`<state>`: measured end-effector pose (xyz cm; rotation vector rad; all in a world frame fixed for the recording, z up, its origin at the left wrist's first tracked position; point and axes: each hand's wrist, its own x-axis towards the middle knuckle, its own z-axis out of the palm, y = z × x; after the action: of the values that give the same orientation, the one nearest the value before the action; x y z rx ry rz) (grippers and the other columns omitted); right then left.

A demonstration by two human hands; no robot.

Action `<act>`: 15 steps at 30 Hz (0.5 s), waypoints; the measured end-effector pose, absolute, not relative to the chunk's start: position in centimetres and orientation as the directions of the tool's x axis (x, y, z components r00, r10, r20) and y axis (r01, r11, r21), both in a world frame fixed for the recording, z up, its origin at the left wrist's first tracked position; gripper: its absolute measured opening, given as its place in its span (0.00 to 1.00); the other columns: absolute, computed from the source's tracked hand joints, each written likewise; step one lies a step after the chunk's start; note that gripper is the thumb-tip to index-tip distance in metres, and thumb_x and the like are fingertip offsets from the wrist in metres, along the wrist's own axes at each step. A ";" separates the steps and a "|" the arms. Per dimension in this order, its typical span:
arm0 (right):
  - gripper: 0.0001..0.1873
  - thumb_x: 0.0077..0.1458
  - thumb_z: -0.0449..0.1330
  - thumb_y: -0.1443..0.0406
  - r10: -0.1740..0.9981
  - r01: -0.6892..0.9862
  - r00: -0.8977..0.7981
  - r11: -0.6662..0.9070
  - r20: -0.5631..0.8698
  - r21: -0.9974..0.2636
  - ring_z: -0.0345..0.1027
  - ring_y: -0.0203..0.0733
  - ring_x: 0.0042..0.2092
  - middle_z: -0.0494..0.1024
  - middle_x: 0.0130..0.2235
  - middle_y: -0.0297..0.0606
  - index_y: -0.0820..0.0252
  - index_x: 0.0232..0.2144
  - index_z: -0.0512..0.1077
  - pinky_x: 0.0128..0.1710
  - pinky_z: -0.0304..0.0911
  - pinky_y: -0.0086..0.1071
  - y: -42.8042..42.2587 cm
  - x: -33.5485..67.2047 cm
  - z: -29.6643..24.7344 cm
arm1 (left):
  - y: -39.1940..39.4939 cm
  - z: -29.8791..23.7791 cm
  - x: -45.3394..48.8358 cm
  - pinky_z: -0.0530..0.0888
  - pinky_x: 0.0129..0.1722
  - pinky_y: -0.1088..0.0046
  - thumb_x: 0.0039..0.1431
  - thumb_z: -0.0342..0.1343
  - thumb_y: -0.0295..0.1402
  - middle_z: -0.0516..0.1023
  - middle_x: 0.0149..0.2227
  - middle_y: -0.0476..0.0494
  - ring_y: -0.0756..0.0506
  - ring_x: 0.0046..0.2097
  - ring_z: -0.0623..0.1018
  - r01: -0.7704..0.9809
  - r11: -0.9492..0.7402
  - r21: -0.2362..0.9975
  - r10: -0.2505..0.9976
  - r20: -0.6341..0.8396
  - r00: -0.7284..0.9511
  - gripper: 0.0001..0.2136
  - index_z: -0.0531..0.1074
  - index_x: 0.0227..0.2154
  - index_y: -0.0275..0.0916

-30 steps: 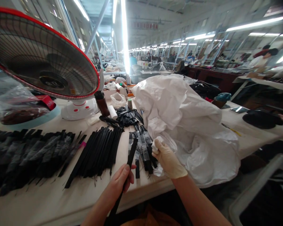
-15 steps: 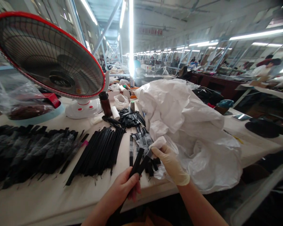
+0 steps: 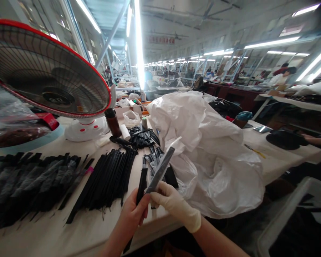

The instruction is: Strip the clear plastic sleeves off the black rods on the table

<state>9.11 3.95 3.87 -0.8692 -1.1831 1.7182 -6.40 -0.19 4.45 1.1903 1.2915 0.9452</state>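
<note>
My bare left hand point(image 3: 133, 210) is closed around black strips, one pointing up and left, another up and right. The right-hand strip point(image 3: 162, 168) has a shiny greyish face, perhaps a film over it. Low on that strip, right beside my left fingers, my right hand point(image 3: 175, 205) in a pale thin glove is closed in a pinch. Its fingertips are partly hidden, so anything else in them cannot be made out. Behind the hands lie film-wrapped black strips point(image 3: 153, 157). A row of loose black strips point(image 3: 107, 178) spreads to the left.
A crumpled white plastic sheet point(image 3: 203, 142) covers the table's right side. A red-rimmed fan point(image 3: 81, 130) stands at the left, behind bundled wrapped strips point(image 3: 34, 182). A brown bottle point(image 3: 112, 122) is near it. Yellow-handled snips point(image 3: 256, 151) and another person's hand point(image 3: 317, 140) are far right.
My right hand has slid down the strip from its upper end toward my left hand. The white piece in its fingers no longer shows. The strip's face now looks grey and shiny.
</note>
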 end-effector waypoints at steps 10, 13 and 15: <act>0.27 0.46 0.57 0.42 0.954 -0.283 -0.254 -0.233 -0.161 -0.931 0.46 0.29 0.15 0.57 0.12 0.25 0.62 0.26 0.72 0.15 0.42 0.28 3.9 7.4 1.3 | 0.4 1.7 -5.2 0.53 0.13 0.82 0.52 0.52 0.52 0.60 0.12 0.60 0.55 0.14 0.56 0.141 0.160 0.977 0.987 -0.162 0.004 0.19 0.64 0.30 0.39; 0.28 0.49 0.56 0.44 0.950 -0.165 -0.283 -0.186 -0.134 -0.969 0.53 0.31 0.17 0.63 0.15 0.25 0.63 0.39 0.72 0.18 0.48 0.27 3.3 8.7 0.5 | 2.0 0.8 -5.6 0.57 0.15 0.80 0.53 0.49 0.51 0.61 0.14 0.58 0.54 0.16 0.60 0.264 0.148 0.953 0.989 -0.137 -0.060 0.18 0.63 0.24 0.40; 0.29 0.52 0.54 0.46 0.977 -0.101 -0.187 -0.119 -0.098 -0.988 0.55 0.32 0.19 0.64 0.16 0.26 0.62 0.47 0.70 0.20 0.50 0.27 3.7 11.8 1.0 | 4.0 -0.1 -6.2 0.60 0.18 0.78 0.53 0.48 0.51 0.63 0.15 0.56 0.52 0.18 0.64 0.338 0.162 0.927 0.983 -0.121 -0.140 0.18 0.62 0.21 0.40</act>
<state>11.79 3.67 0.99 -1.1126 -1.2031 1.4756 -6.22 3.98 -0.13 1.2924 1.6217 0.9943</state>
